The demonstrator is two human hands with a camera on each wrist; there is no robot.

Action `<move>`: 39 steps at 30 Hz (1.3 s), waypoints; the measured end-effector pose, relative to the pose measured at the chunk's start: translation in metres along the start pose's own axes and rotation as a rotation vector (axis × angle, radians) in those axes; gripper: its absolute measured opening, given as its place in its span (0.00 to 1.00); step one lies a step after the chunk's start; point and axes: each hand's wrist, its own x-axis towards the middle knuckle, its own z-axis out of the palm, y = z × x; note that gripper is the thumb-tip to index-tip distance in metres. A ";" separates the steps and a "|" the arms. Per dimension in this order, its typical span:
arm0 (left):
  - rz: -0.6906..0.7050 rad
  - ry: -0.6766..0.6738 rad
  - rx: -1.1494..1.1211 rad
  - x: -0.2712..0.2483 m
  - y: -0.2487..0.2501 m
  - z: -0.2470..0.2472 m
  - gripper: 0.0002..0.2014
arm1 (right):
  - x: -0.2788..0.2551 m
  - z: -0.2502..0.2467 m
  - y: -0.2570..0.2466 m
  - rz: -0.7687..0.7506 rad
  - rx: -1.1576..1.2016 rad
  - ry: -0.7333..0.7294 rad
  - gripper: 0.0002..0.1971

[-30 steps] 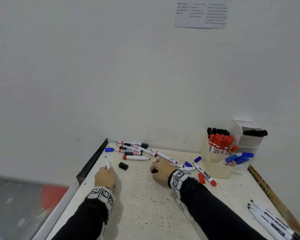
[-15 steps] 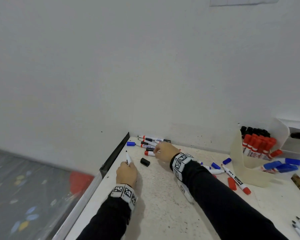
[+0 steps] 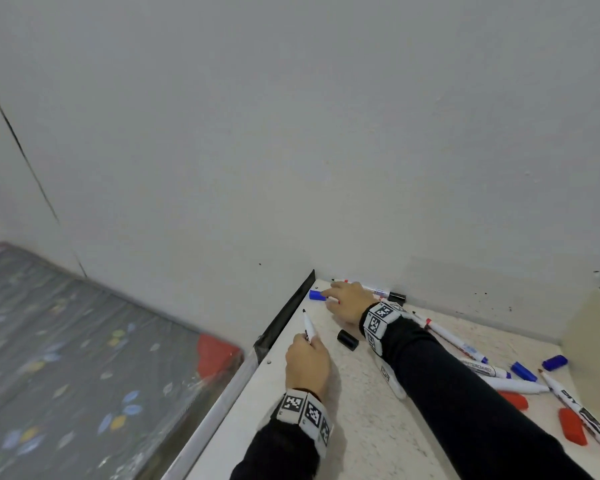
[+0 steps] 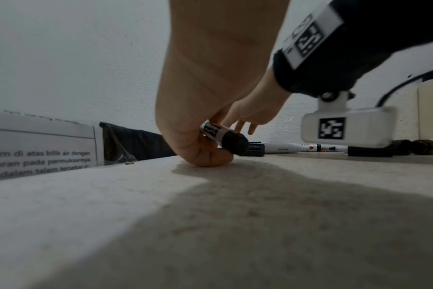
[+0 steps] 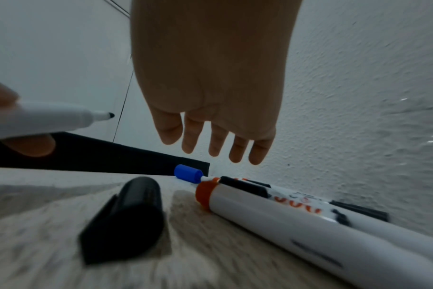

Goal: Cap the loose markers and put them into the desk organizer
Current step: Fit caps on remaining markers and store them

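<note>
My left hand (image 3: pixel 306 355) rests on the table near its left edge and grips an uncapped black marker (image 3: pixel 308 329), tip pointing away; the left wrist view shows the marker's black end (image 4: pixel 234 143) in my curled fingers. My right hand (image 3: pixel 340 299) reaches into the far left corner with straight fingers (image 5: pixel 211 142) just above a blue cap (image 3: pixel 317 295) (image 5: pixel 188 173), and holds nothing. A black cap (image 3: pixel 347 339) (image 5: pixel 129 217) lies between my hands. The cream desk organizer (image 3: pixel 589 341) stands at the right edge, mostly cut off.
Several loose markers (image 3: pixel 378 292) lie along the wall, one with a red end (image 5: pixel 284 215). More markers, blue caps (image 3: pixel 523 371) and red caps (image 3: pixel 572 426) lie right of my right arm. A black strip (image 3: pixel 284 317) edges the table's left side, with floor below.
My right hand has moved from the middle of the table to the far left corner, over the blue cap. My left hand still holds the black marker. The head view has turned left.
</note>
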 end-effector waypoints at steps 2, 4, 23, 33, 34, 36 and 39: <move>-0.003 0.006 -0.002 0.001 0.000 0.000 0.13 | 0.010 0.002 -0.005 -0.008 -0.024 -0.041 0.22; -0.013 0.006 0.001 0.002 -0.001 0.000 0.14 | 0.018 0.004 -0.008 -0.017 -0.055 -0.067 0.22; 0.063 -0.065 -0.134 0.001 0.002 0.000 0.12 | 0.011 -0.022 -0.019 0.052 0.371 0.305 0.06; 0.039 -0.215 -0.459 -0.012 0.012 0.000 0.08 | -0.049 -0.039 0.015 0.152 0.594 0.399 0.08; 0.044 -0.222 -0.478 -0.013 0.013 0.000 0.07 | -0.054 -0.038 0.021 0.200 0.574 0.375 0.07; 0.061 -0.219 -0.454 -0.013 0.013 0.000 0.08 | -0.066 -0.034 0.035 0.287 0.508 0.283 0.07; 0.097 -0.207 -0.382 -0.012 0.012 0.003 0.11 | -0.085 -0.027 0.053 0.326 0.351 0.114 0.08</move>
